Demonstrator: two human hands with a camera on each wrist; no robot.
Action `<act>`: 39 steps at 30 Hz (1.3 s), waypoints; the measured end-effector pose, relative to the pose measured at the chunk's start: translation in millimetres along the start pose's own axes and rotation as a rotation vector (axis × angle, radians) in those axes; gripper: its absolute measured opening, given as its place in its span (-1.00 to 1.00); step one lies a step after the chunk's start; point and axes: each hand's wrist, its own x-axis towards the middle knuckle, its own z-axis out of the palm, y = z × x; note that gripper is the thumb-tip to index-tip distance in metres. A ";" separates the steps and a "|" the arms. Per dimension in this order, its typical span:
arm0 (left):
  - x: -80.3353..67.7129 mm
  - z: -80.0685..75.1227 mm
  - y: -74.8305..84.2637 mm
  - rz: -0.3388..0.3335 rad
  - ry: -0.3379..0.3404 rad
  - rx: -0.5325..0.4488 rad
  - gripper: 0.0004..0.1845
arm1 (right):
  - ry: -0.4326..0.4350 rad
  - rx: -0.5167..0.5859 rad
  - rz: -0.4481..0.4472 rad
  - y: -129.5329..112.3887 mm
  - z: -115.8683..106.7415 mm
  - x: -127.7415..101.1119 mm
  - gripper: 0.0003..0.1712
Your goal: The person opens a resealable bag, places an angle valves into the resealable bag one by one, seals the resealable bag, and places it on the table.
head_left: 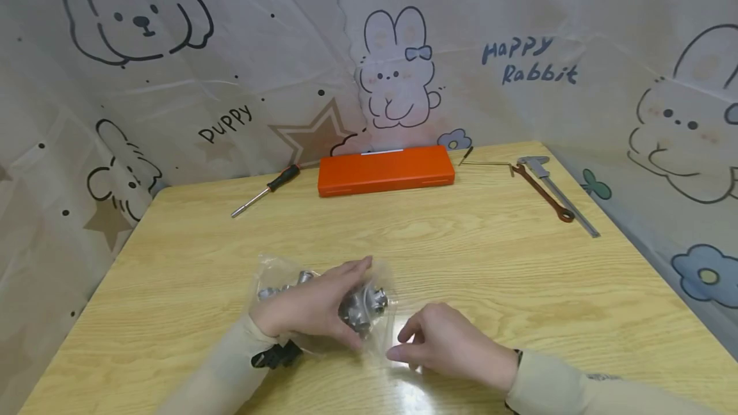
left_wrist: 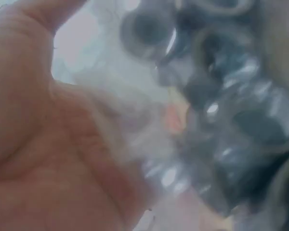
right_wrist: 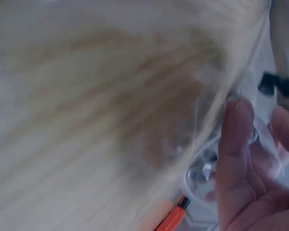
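A clear plastic bag [head_left: 268, 268] of shiny metal pieces lies in front of me on the wooden table. Round hollow ends show on several of the metal pieces [left_wrist: 262, 120] in the left wrist view. My left hand [head_left: 314, 300] reaches across the bag from above and grips it, thumb and fingers spread round the metal pieces. Just off the bag's right edge is my right hand [head_left: 441, 341], fingers bent, thumb and index finger apart, nothing between them. In the right wrist view, the fingers [right_wrist: 236, 144] overlap the bag.
At the back stands an orange case [head_left: 386, 171], with a black-handled screwdriver [head_left: 265, 191] to its left. Further right lie a thin bent rod [head_left: 487, 163], a brown wrench [head_left: 542, 192] and a caliper [head_left: 562, 197]. A printed cloth [head_left: 230, 82] hangs behind the table [head_left: 461, 248].
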 end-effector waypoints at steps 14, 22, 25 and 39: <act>61.5 -39.6 1.4 0.032 -0.101 0.075 -0.64 | 0.053 -0.012 -0.053 -5.6 20.5 4.8 -0.88; 73.3 -44.1 -1.8 0.020 -0.048 0.013 -0.83 | 0.073 -0.069 -0.081 -8.1 18.7 13.7 -0.90; 70.6 -47.7 -3.4 0.028 -0.009 -0.019 -0.82 | 0.088 -0.051 -0.061 -7.4 13.7 13.5 -0.88; 20.2 -79.2 -1.7 -0.045 0.428 -0.249 -0.79 | 0.331 -0.119 -0.116 -2.0 -42.8 8.4 -0.96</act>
